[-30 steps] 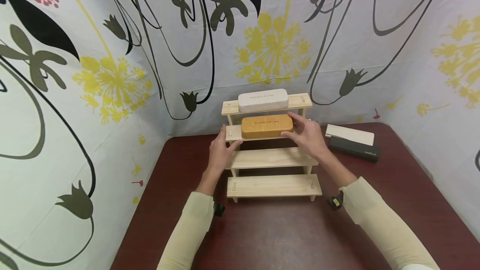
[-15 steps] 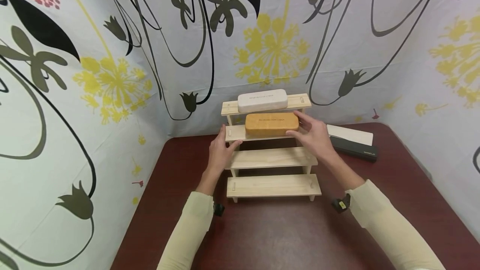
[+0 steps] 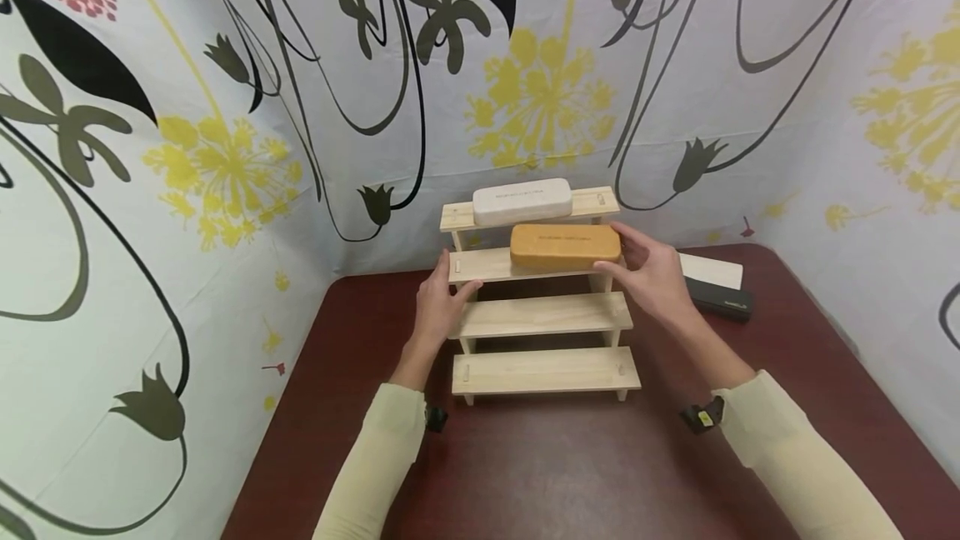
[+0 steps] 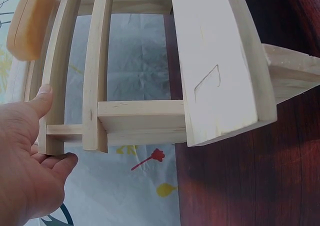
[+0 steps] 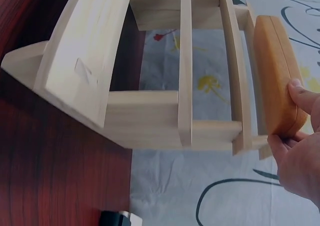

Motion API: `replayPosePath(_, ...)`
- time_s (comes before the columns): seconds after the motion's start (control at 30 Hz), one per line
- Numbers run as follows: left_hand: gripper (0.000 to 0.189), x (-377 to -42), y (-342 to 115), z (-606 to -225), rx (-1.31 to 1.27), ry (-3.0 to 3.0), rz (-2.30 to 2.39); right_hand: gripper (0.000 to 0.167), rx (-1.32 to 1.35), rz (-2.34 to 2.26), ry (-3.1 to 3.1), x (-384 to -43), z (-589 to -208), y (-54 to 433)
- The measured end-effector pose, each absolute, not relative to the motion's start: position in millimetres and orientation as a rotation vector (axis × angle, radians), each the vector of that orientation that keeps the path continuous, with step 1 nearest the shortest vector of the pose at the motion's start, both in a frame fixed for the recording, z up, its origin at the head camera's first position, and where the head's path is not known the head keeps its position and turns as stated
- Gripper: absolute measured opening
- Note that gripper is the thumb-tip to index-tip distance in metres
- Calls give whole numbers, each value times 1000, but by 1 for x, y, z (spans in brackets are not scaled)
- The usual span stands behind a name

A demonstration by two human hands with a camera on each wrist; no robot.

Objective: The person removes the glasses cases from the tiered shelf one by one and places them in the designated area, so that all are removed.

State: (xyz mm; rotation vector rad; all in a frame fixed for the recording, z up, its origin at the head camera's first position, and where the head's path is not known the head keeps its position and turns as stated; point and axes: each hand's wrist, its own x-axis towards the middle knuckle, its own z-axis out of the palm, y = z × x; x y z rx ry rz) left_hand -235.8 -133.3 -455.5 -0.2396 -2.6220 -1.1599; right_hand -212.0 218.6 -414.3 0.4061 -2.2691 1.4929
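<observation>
An orange glasses case (image 3: 566, 246) is at the second shelf from the top of a pale wooden tiered stand (image 3: 545, 373). My right hand (image 3: 654, 277) holds its right end, thumb on the near side; the right wrist view shows the case (image 5: 280, 76) pinched between thumb and fingers. It looks slightly raised off the shelf. My left hand (image 3: 437, 302) grips the left end of that same shelf, thumb in front and fingers beyond, as the left wrist view shows on the shelf (image 4: 52, 106). A white glasses case (image 3: 522, 202) lies on the top shelf.
Right of the stand, a black case (image 3: 717, 298) and a white flat case (image 3: 712, 270) lie together on the dark red table (image 3: 540, 465). A patterned cloth (image 3: 300, 148) hangs around the table's back and sides. The stand's lower two shelves carry nothing.
My right hand has moved to the right along the second shelf, taking the orange glasses case with it. The left hand has stayed on the shelf's left end.
</observation>
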Motion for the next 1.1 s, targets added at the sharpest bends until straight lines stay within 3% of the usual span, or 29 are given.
replayPosePath(1.1,95,-236,-133,-458,-244,-2607,-1146,74,122,1352,-2352,-174,-435,285)
